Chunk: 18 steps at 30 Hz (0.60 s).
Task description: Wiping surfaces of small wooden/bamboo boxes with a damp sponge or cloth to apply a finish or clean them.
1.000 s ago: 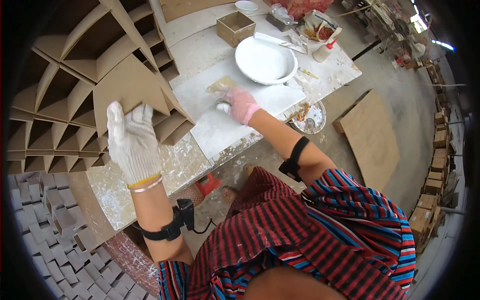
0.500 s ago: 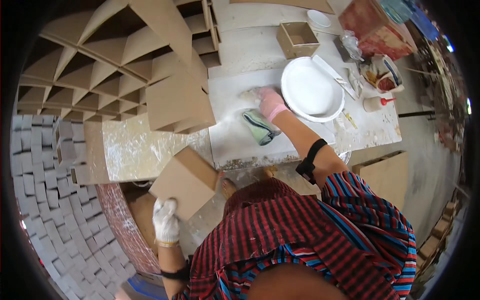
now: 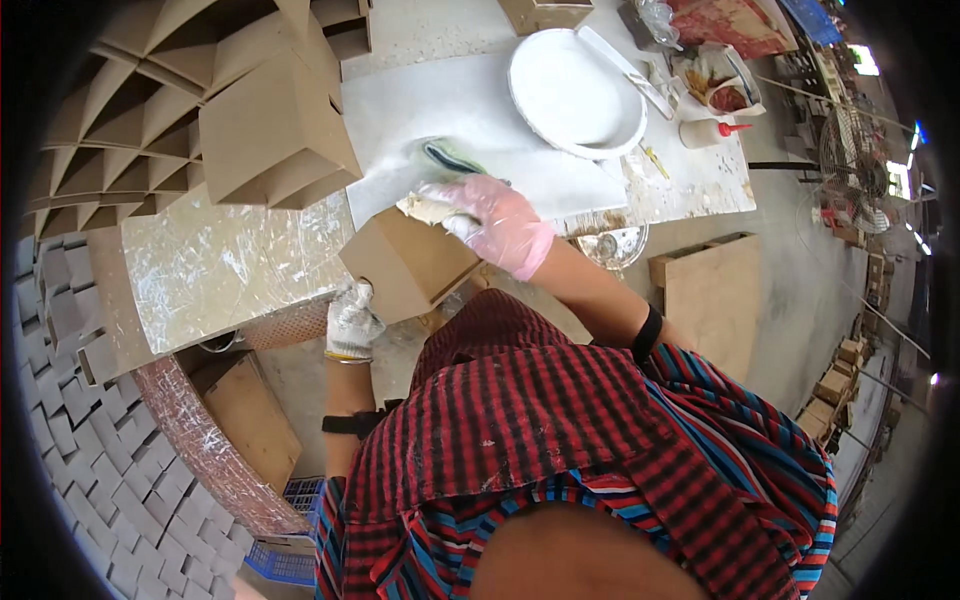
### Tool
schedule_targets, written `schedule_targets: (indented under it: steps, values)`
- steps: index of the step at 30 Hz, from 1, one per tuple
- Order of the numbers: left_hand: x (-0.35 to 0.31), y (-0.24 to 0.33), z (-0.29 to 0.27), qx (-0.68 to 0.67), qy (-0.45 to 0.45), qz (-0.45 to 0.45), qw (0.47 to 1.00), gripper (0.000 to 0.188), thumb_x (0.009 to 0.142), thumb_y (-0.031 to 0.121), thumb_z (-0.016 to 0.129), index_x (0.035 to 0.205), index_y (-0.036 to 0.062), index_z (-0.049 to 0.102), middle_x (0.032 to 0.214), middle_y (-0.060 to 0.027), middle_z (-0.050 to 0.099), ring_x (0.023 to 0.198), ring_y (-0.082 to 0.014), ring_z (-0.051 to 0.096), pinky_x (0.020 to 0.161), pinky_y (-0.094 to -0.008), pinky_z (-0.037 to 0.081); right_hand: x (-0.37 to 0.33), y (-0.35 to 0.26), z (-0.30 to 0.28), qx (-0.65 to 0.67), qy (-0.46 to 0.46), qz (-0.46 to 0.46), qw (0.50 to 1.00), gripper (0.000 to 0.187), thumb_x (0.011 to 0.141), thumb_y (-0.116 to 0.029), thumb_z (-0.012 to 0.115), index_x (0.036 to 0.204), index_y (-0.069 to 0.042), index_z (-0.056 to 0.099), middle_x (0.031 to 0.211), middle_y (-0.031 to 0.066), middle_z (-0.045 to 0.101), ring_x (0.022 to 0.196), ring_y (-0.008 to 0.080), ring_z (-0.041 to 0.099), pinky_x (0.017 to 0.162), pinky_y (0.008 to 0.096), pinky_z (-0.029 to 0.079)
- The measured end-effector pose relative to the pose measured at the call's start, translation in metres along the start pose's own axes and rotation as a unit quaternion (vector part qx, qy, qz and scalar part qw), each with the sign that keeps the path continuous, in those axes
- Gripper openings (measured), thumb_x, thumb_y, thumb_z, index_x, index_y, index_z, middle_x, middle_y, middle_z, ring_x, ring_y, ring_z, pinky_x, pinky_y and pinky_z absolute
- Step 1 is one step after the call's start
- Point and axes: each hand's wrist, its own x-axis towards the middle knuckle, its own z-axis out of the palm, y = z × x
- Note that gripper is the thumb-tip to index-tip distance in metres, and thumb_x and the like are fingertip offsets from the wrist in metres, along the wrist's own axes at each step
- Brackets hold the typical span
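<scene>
My left hand [image 3: 353, 318], in a white knit glove, grips the near left edge of an open brown cardboard box [image 3: 395, 262], holding it off the table's front edge. Over the box's far right rim is my right hand [image 3: 503, 226] in a thin pink plastic glove. Its fingers are closed on a crumpled whitish cloth [image 3: 434, 209], which lies at the box's upper edge; whether it touches is hard to tell. Just beyond that hand, a folded green cloth [image 3: 447, 156] lies on the white work surface [image 3: 400, 110]. Farther right sits a round white basin [image 3: 580, 90] holding something white.
Stacked brown box frames [image 3: 150, 110] fill the far left, with a single box [image 3: 280, 130] at their front. A white scraper [image 3: 625, 72] rests across the basin's rim. A red-capped bottle [image 3: 705, 133] stands to its right. Grey blocks [image 3: 110, 460] cover the lower left.
My right hand has come back from the table to the box, bringing the whitish cloth. The left hand has raised and turned the box. The whole view has shifted.
</scene>
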Motion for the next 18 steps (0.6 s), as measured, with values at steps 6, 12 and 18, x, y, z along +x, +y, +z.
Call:
schedule_targets:
  steps: [6, 12, 18]
  values:
    - [-0.01, 0.035, 0.049, 0.016, 0.038, 0.063, 0.997, 0.05, 0.092, 0.016, 0.051, 0.137, 0.0052, 0.031, 0.129, -0.0073, 0.045, 0.116, -0.0162, 0.047, 0.092, -0.0311, 0.044, 0.005, -0.048, 0.037, -0.165, 0.004, -0.019, 0.986, 0.042, 0.078, -0.02, 0.056, 0.119, -0.01, 0.054, 0.103, 0.0129, 0.052, 0.099, 0.0306, 0.05, 0.086, 0.0401, 0.041]
    - [-0.01, 0.021, 0.006, -0.065, 0.064, 0.022, 0.996, 0.054, 0.092, 0.02, 0.051, 0.139, 0.0045, 0.028, 0.134, -0.0068, 0.041, 0.122, -0.0174, 0.04, 0.101, -0.0323, 0.036, 0.031, -0.07, 0.075, -0.144, -0.023, 0.035, 0.989, 0.041, 0.071, -0.008, 0.058, 0.112, -0.011, 0.058, 0.108, 0.0132, 0.053, 0.101, 0.0328, 0.05, 0.087, 0.0392, 0.043]
    - [-0.005, 0.007, -0.006, -0.022, -0.006, 0.107, 0.994, 0.061, 0.089, 0.02, 0.056, 0.14, 0.007, 0.025, 0.133, -0.0062, 0.042, 0.121, -0.0182, 0.041, 0.102, -0.0323, 0.034, 0.017, -0.08, 0.089, -0.155, -0.076, -0.096, 0.98, 0.031, 0.082, -0.011, 0.05, 0.111, -0.011, 0.059, 0.113, 0.0102, 0.056, 0.106, 0.029, 0.051, 0.094, 0.0372, 0.041]
